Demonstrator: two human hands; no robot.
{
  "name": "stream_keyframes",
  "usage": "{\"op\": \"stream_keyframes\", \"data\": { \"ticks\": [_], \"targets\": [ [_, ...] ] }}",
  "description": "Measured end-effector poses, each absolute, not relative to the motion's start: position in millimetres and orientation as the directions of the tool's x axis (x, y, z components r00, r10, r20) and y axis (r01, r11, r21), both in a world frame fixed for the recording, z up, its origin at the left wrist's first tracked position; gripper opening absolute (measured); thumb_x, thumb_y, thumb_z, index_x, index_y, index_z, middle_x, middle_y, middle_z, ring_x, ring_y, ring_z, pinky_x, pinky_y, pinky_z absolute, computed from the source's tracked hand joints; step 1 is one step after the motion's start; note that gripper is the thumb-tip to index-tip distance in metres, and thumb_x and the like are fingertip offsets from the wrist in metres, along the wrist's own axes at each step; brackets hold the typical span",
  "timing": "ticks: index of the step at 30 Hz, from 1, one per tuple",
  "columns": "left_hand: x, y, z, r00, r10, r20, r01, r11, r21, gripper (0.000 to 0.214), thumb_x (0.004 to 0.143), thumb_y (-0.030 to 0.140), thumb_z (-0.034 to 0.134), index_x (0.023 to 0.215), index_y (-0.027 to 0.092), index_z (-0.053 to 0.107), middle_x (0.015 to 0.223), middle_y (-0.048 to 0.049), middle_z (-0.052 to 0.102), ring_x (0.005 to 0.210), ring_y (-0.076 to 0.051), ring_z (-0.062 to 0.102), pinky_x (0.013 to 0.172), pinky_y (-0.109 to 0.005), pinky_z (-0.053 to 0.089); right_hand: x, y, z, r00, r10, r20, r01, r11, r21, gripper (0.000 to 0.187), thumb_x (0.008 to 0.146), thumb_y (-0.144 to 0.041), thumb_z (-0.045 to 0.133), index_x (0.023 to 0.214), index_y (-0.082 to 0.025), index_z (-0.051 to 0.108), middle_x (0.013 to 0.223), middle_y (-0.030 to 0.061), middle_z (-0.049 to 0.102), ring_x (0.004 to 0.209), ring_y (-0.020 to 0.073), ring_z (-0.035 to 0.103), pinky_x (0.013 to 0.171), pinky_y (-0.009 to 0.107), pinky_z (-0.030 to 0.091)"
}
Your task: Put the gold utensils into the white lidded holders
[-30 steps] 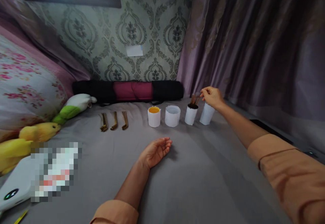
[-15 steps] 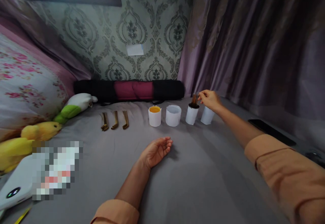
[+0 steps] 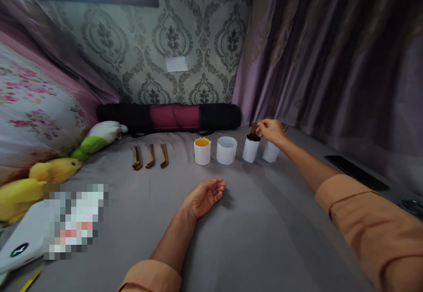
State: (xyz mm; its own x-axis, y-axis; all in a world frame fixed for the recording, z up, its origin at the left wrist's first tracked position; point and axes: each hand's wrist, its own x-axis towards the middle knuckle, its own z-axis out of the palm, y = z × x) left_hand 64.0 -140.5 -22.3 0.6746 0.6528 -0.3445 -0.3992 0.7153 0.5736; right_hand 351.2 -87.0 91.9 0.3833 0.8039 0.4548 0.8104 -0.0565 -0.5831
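Here, right hand (image 3: 271,130) near cup rim (image 3: 253,138)

A home — patterned wallpaper (image 3: 205,40), purple curtains (image 3: 297,62), plush toys (image 3: 57,170) and floral fabric (image 3: 29,93) show it.

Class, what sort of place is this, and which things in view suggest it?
Probably a bedroom, perhaps on a bed: a grey, sheet-like cloth is spread out, with a floral cushion and plush toys along the left side.

The left hand (image 3: 205,198) lay relaxed, palm turned inward, while the right arm (image 3: 302,162) stretched forward, the right hand (image 3: 272,130) bunched at the fingertips (image 3: 259,126).
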Motion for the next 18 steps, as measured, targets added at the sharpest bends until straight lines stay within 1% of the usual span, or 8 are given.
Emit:
{"op": "stream_keyframes", "data": {
  "ticks": [3, 9, 14, 18],
  "targets": [
    [64.0, -140.1, -22.8, 0.678, 0.649, -0.345, -0.4, 0.719, 0.568, 0.013, 0.077, 0.01, 0.05, 0.089, 0.006, 0.056, 0.081, -0.0094, 0.062, 0.065, -0.01, 0.058, 0.059, -0.019, 0.048, 352.6, -86.0, 91.1, 0.392, 0.795, 0.462, 0.812, -0.064, -0.58, 0.021, 0.079, -0.024, 0.045, 0.077, -0.014, 0.063, 0.072, 0.0036, 0.068, 0.046, 0.008, 0.058, 0.051, 0.02, 0.045],
    [64.6, -140.5, -21.6, 0.671, 0.654, -0.349, -0.398, 0.715, 0.575, 0.012, 0.078, 0.01, 0.049, 0.087, 0.007, 0.056, 0.08, -0.0092, 0.062, 0.064, -0.01, 0.058, 0.059, -0.019, 0.048, 359.7, -81.7, 85.4, 0.436, 0.76, 0.482, 0.796, -0.075, -0.601, 0.022, 0.08, -0.025, 0.043, 0.085, -0.013, 0.061, 0.073, 0.0042, 0.068, 0.046, 0.0093, 0.059, 0.052, 0.021, 0.046],
    [64.7, -140.3, -20.9, 0.67, 0.655, -0.35, -0.395, 0.713, 0.579, 0.013, 0.077, 0.01, 0.051, 0.088, 0.007, 0.056, 0.08, -0.009, 0.062, 0.064, -0.01, 0.058, 0.059, -0.019, 0.048, 362.5, -79.1, 80.7, 0.446, 0.762, 0.469, 0.774, -0.066, -0.63, 0.023, 0.081, -0.024, 0.042, 0.088, -0.013, 0.06, 0.077, 0.0053, 0.068, 0.048, 0.0096, 0.06, 0.053, 0.022, 0.047],
    [64.4, -140.5, -20.7, 0.664, 0.656, -0.359, -0.394, 0.715, 0.577, 0.013, 0.077, 0.011, 0.051, 0.088, 0.007, 0.056, 0.081, -0.0092, 0.062, 0.064, -0.01, 0.058, 0.059, -0.019, 0.048, 360.4, -78.1, 79.0, 0.428, 0.776, 0.463, 0.781, -0.06, -0.621, 0.023, 0.08, -0.024, 0.042, 0.087, -0.014, 0.061, 0.077, 0.0056, 0.068, 0.048, 0.0093, 0.06, 0.055, 0.023, 0.048]
  ]
}}
